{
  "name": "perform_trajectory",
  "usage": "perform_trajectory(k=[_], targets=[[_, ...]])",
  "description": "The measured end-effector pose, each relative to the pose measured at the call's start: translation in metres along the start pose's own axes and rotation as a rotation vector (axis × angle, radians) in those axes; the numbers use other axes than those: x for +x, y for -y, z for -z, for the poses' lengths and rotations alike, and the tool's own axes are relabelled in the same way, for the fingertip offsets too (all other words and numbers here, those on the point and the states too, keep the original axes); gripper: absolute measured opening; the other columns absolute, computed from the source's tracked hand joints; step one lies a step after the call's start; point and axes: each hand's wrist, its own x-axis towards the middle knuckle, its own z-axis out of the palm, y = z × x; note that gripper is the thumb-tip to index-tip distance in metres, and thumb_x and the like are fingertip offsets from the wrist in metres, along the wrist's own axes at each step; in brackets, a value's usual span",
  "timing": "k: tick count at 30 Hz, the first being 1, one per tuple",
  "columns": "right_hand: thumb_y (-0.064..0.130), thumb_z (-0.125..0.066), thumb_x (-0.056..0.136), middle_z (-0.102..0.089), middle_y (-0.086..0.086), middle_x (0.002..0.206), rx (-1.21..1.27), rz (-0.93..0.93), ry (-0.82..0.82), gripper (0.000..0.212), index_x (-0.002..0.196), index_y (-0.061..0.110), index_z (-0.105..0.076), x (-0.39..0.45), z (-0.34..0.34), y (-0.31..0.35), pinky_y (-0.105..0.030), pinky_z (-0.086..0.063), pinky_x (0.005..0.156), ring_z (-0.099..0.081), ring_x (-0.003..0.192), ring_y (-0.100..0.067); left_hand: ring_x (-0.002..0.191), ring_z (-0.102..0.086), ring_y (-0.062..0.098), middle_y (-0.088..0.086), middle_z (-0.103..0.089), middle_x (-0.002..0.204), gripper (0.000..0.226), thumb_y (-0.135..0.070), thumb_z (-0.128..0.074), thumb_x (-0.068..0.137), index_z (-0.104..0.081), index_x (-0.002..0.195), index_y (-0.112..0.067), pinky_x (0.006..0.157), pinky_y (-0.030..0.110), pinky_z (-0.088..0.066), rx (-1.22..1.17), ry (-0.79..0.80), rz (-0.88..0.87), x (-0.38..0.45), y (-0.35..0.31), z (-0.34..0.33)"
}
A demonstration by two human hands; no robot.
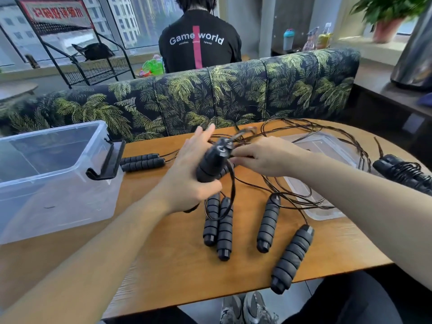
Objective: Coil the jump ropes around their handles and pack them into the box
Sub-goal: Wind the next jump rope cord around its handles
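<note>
My left hand (187,174) grips a pair of black foam jump-rope handles (209,163) held upright above the wooden table (163,265). My right hand (264,157) pinches the thin black rope beside the handles' tops; a loop of rope hangs down below them. Several more handles lie on the table: a pair (218,226) under my hands, one (268,223) to the right, one (292,258) near the front edge, and a pair (141,161) by the box. A coiled rope (405,174) lies at the far right. The clear plastic box (58,174) stands at left.
The box's clear lid (325,209) lies on the table at right under tangled rope (327,129). A leaf-patterned sofa back (210,99) runs behind the table, with a person seated beyond it. My shoes show below the table's front edge.
</note>
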Motion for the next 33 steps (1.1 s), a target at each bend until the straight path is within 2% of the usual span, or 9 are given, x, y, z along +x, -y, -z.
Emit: perform_trajectory(k=[3, 6, 10, 15, 20, 23, 26, 30, 33], targets=[[0.039, -0.042, 0.101, -0.068, -0.007, 0.108, -0.071, 0.022, 0.069, 0.027, 0.105, 0.025, -0.064, 0.0, 0.002, 0.015, -0.031, -0.043, 0.075, -0.06, 0.092, -0.03, 0.13, -0.048, 0.025, 0.004, -0.047, 0.142, 0.053, -0.025, -0.068, 0.069, -0.049, 0.117, -0.027, 0.111, 0.048, -0.039, 0.104, 0.031, -0.061, 0.013, -0.008, -0.006], [0.044, -0.052, 0.099, -0.069, -0.001, 0.097, 0.038, 0.029, 0.011, 0.022, 0.103, 0.026, -0.063, -0.001, -0.001, 0.014, -0.033, -0.05, 0.075, -0.063, 0.086, -0.026, 0.088, -0.05, 0.017, 0.003, -0.044, 0.105, 0.036, -0.026, -0.067, 0.068, -0.049, 0.097, -0.018, 0.081, 0.035, -0.045, 0.187, -0.096, -0.091, 0.018, -0.001, -0.006], [0.048, -0.066, 0.092, -0.057, 0.012, 0.071, 0.265, 0.025, -0.011, 0.022, 0.097, 0.029, -0.056, 0.001, -0.002, -0.001, -0.024, -0.039, 0.058, -0.052, 0.063, -0.002, 0.078, -0.058, 0.033, 0.011, -0.052, 0.082, 0.038, -0.026, -0.068, 0.067, -0.053, 0.093, -0.004, 0.088, 0.056, -0.055, -0.422, -0.319, 0.093, 0.01, -0.003, 0.007], [0.046, -0.068, 0.092, -0.06, 0.007, 0.072, 0.386, -0.054, 0.033, 0.027, 0.083, 0.021, -0.061, -0.004, -0.019, -0.035, -0.027, -0.043, 0.062, -0.053, 0.067, -0.009, 0.058, -0.061, 0.019, 0.023, -0.051, 0.083, 0.037, -0.029, -0.064, 0.063, -0.053, 0.084, -0.001, 0.058, 0.033, -0.052, -0.523, -0.427, 0.176, 0.001, 0.0, 0.03], [0.047, -0.063, 0.094, -0.056, 0.012, 0.071, 0.357, -0.106, -0.03, 0.022, 0.079, 0.033, -0.056, -0.006, -0.027, -0.031, -0.022, -0.038, 0.06, -0.052, 0.066, -0.002, 0.059, -0.056, 0.017, 0.027, -0.053, 0.08, 0.048, -0.023, -0.063, 0.064, -0.053, 0.09, 0.015, 0.058, 0.03, -0.049, -0.339, -0.401, 0.273, -0.01, 0.014, 0.033], [0.039, -0.063, 0.096, -0.06, 0.014, 0.071, 0.429, 0.018, -0.146, 0.016, 0.086, 0.027, -0.066, -0.004, -0.02, -0.021, -0.011, -0.038, 0.061, -0.056, 0.068, 0.004, 0.068, -0.058, 0.025, 0.032, -0.055, 0.088, 0.03, -0.019, -0.063, 0.065, -0.055, 0.09, -0.005, 0.069, 0.039, -0.049, -0.224, -0.321, 0.318, -0.014, 0.016, 0.035], [0.069, -0.05, 0.087, -0.069, 0.012, 0.087, 0.345, 0.027, -0.058, 0.025, 0.086, 0.047, -0.063, 0.001, -0.014, -0.013, -0.029, -0.053, 0.076, -0.063, 0.082, -0.005, 0.071, -0.058, 0.026, 0.023, -0.055, 0.098, 0.033, -0.022, -0.063, 0.062, -0.054, 0.093, -0.013, 0.068, 0.034, -0.047, -0.179, -0.293, 0.383, -0.015, 0.019, 0.035], [0.079, -0.041, 0.085, -0.067, 0.007, 0.077, 0.291, 0.092, -0.061, 0.055, 0.089, 0.031, -0.067, 0.002, -0.005, 0.001, -0.038, -0.056, 0.067, -0.059, 0.069, -0.015, 0.073, -0.054, 0.023, 0.017, -0.056, 0.084, 0.041, -0.02, -0.064, 0.062, -0.053, 0.098, -0.004, 0.075, 0.038, -0.043, -0.187, -0.194, 0.431, -0.02, 0.023, 0.031], [0.082, -0.037, 0.082, -0.063, 0.008, 0.071, 0.304, 0.069, -0.069, 0.052, 0.081, 0.037, -0.063, 0.003, 0.002, 0.011, -0.037, -0.055, 0.064, -0.058, 0.067, -0.015, 0.088, -0.057, 0.025, 0.03, -0.061, 0.098, 0.062, -0.022, -0.07, 0.058, -0.057, 0.115, -0.001, 0.089, 0.047, -0.049, -0.31, -0.091, 0.443, -0.025, 0.019, 0.028]])
